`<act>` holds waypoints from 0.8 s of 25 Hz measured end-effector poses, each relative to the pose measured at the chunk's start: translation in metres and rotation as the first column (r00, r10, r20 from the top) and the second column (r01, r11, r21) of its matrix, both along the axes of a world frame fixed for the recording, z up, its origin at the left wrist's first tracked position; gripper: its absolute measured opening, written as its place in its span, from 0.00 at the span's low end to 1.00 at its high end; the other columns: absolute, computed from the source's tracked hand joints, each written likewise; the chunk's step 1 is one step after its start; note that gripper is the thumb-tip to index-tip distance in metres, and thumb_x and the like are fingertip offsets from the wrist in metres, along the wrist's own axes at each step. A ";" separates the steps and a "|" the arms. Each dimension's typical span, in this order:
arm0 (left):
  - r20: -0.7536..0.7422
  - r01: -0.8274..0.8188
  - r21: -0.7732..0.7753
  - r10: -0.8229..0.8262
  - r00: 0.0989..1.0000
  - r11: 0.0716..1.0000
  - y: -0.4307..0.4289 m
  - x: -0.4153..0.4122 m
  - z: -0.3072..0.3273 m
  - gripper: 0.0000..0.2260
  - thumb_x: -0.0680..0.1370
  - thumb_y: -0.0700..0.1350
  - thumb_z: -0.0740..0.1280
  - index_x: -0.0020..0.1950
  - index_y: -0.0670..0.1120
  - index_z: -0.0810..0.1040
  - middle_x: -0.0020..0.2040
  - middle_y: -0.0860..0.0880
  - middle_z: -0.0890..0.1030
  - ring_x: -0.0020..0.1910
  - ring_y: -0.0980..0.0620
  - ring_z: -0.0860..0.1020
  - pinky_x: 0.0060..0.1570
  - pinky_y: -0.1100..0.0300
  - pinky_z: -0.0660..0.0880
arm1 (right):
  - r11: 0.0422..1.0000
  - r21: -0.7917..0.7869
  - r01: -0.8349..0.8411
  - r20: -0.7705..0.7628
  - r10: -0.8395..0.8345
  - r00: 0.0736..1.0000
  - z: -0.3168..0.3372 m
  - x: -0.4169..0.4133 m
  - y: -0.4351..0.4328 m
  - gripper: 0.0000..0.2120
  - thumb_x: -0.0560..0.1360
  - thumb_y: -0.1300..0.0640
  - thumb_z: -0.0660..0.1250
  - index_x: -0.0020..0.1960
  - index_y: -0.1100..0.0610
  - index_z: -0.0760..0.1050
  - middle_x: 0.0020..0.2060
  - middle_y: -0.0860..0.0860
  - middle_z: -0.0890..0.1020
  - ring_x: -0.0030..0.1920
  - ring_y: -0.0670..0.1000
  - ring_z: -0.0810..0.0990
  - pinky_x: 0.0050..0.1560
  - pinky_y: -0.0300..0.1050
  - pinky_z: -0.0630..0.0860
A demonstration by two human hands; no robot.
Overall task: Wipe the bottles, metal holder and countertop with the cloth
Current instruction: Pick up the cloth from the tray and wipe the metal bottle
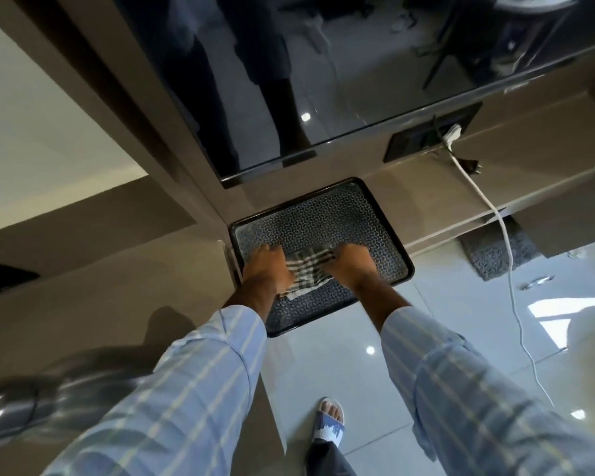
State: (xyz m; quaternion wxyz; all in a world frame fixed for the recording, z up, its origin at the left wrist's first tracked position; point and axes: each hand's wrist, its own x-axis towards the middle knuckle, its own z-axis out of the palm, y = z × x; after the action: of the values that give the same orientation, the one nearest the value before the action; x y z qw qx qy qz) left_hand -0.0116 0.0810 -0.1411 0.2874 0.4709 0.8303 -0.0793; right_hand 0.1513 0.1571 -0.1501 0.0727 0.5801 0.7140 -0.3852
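Note:
A dark rectangular tray (368, 214) with a patterned silver inside sticks out over the edge of the grey countertop (100, 297). A checked black-and-white cloth (306, 269) lies on the tray between my hands. My left hand (267, 267) grips the cloth's left side and my right hand (349, 264) grips its right side, both pressed down on the tray. Both arms wear striped light-blue sleeves. No bottles or metal holder show in this view.
A big black glossy screen (323, 80) hangs on the wall above the tray. A wall socket (433, 135) to the right holds a plug with a white cable (495, 218) running down to the tiled floor. My sandalled foot (330, 420) stands below.

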 end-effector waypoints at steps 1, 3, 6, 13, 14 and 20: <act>0.001 0.001 -0.002 -0.001 1.000 1.000 0.002 0.000 -0.003 0.29 0.77 0.52 0.71 0.74 0.40 0.71 0.74 0.37 0.70 0.72 0.38 0.70 0.70 0.49 0.72 | 1.000 0.014 0.006 -0.001 -0.006 1.000 -0.004 -0.002 0.000 0.18 0.77 0.54 0.71 0.62 0.64 0.80 0.56 0.62 0.85 0.58 0.62 0.85 0.55 0.50 0.80; 0.052 -0.039 0.029 0.037 0.998 0.999 0.005 0.001 -0.003 0.21 0.75 0.51 0.72 0.63 0.40 0.81 0.65 0.37 0.80 0.63 0.38 0.78 0.62 0.50 0.78 | 1.000 0.029 0.010 -0.005 -0.010 1.000 -0.008 -0.002 -0.002 0.18 0.76 0.58 0.70 0.64 0.64 0.79 0.58 0.62 0.85 0.60 0.62 0.84 0.60 0.51 0.80; 0.228 -0.211 0.100 0.184 0.956 0.972 0.002 0.005 0.013 0.15 0.71 0.51 0.73 0.51 0.42 0.83 0.50 0.40 0.85 0.51 0.40 0.82 0.50 0.54 0.79 | 1.000 -0.018 0.021 0.021 -0.021 1.000 0.006 0.003 -0.002 0.17 0.73 0.57 0.73 0.59 0.62 0.82 0.51 0.59 0.85 0.52 0.59 0.84 0.50 0.44 0.80; 0.480 -0.354 0.302 0.179 0.859 0.885 -0.023 0.027 0.136 0.07 0.73 0.46 0.73 0.49 0.46 0.79 0.43 0.45 0.81 0.42 0.46 0.79 0.39 0.58 0.72 | 0.861 -0.263 0.436 -0.444 -0.509 0.737 0.123 0.033 -0.027 0.05 0.75 0.58 0.72 0.42 0.57 0.77 0.42 0.58 0.83 0.42 0.55 0.81 0.42 0.48 0.78; 0.476 -0.333 0.344 0.143 0.868 0.878 -0.029 0.029 0.160 0.10 0.73 0.45 0.73 0.52 0.45 0.81 0.46 0.43 0.83 0.44 0.44 0.81 0.41 0.57 0.76 | 0.823 -0.323 0.467 -0.508 -0.567 0.648 0.147 0.035 -0.038 0.05 0.76 0.59 0.71 0.44 0.56 0.76 0.40 0.56 0.82 0.40 0.52 0.82 0.38 0.45 0.80; 0.387 -0.155 0.539 -0.080 0.919 0.828 -0.088 0.016 0.308 0.20 0.69 0.44 0.76 0.60 0.47 0.79 0.53 0.46 0.82 0.45 0.48 0.79 0.37 0.60 0.72 | 0.799 -0.343 0.494 -0.797 -0.526 0.298 0.285 0.018 -0.121 0.04 0.76 0.63 0.71 0.46 0.56 0.77 0.35 0.53 0.85 0.32 0.48 0.85 0.36 0.42 0.84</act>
State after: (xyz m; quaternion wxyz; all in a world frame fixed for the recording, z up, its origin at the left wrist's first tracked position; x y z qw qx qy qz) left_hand 0.0047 -0.0071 0.1666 0.2993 0.5233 0.7511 0.2691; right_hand 0.1698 0.0359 0.1346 -0.4118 0.4989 0.4217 -0.6354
